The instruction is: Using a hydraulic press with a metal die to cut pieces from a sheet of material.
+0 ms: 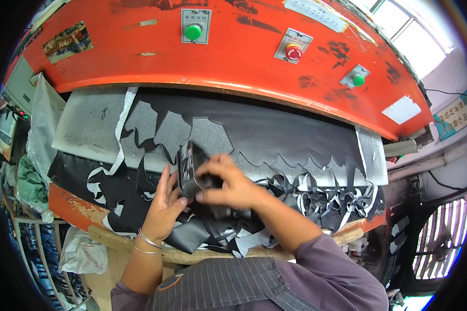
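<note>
My right hand (228, 182) grips a dark, hollow, upright-walled cutting die (188, 165) from its right side, fingers bent over it. The die is tilted above the near edge of the work bed. Beside its lower left wall is my left hand (165, 208), palm turned up, fingers stretched and thumb apart; whether it touches the die I cannot tell. Behind them a black leather-like sheet (290, 129) lies on the pale grey cutting board (88, 116). Angular cut-outs along the sheet's near edge show the board. Dark offcuts (192, 236) are heaped under my hands.
An orange press beam (166, 65) spans the far side, bearing a green button (193, 32), a red knob (293, 51) and another green button (358, 80). Curled scraps (342, 202) crowd the front right. A wooden rail (119, 239) edges the front; a clear plastic bag (41, 129) hangs left.
</note>
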The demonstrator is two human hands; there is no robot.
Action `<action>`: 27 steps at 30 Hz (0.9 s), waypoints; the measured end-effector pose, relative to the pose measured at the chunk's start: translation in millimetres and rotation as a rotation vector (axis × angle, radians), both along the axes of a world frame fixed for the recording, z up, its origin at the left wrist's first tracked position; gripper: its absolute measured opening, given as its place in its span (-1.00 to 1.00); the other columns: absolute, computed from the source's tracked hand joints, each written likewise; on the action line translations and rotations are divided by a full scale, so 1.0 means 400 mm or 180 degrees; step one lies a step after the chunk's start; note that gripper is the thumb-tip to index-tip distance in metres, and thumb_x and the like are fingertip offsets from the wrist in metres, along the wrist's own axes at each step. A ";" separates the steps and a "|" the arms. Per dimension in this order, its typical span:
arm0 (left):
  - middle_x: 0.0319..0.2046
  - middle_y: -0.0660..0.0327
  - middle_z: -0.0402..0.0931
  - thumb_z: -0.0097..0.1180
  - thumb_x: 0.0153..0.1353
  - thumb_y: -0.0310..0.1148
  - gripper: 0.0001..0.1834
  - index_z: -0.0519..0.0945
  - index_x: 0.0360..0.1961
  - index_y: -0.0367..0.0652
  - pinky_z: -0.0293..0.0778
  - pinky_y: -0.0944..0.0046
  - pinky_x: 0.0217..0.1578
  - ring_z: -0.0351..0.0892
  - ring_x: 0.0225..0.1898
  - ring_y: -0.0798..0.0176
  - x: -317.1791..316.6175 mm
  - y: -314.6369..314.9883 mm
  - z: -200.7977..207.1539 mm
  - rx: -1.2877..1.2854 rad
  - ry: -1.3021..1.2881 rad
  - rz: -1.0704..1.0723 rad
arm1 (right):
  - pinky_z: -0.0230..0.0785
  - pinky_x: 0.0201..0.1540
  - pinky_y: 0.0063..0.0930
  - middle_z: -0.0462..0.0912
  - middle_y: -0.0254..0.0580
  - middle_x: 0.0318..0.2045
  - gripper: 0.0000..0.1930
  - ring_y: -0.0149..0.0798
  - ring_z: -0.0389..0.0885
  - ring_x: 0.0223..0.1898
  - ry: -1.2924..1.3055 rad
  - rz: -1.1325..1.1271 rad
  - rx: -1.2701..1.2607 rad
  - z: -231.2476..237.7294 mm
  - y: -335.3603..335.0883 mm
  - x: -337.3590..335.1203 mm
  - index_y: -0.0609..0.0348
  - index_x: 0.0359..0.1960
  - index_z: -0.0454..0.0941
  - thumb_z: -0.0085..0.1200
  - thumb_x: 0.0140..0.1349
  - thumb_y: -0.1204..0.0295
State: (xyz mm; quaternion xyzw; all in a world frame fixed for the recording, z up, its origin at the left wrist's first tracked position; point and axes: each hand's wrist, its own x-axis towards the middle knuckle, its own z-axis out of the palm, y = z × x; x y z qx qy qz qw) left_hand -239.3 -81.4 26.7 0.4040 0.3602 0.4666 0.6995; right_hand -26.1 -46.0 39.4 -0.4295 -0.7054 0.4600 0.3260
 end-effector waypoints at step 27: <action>0.10 0.02 0.48 0.01 0.12 -0.41 -0.22 0.02 0.36 -0.30 0.16 -0.01 0.21 0.41 0.16 0.03 0.207 0.216 -0.102 0.1690 0.2944 -0.0539 | 0.11 0.27 -0.14 0.25 0.13 0.28 -0.15 0.09 0.26 0.27 -0.1882 -0.1172 0.0888 -0.091 0.067 0.291 0.05 0.28 0.26 0.37 -0.12 0.21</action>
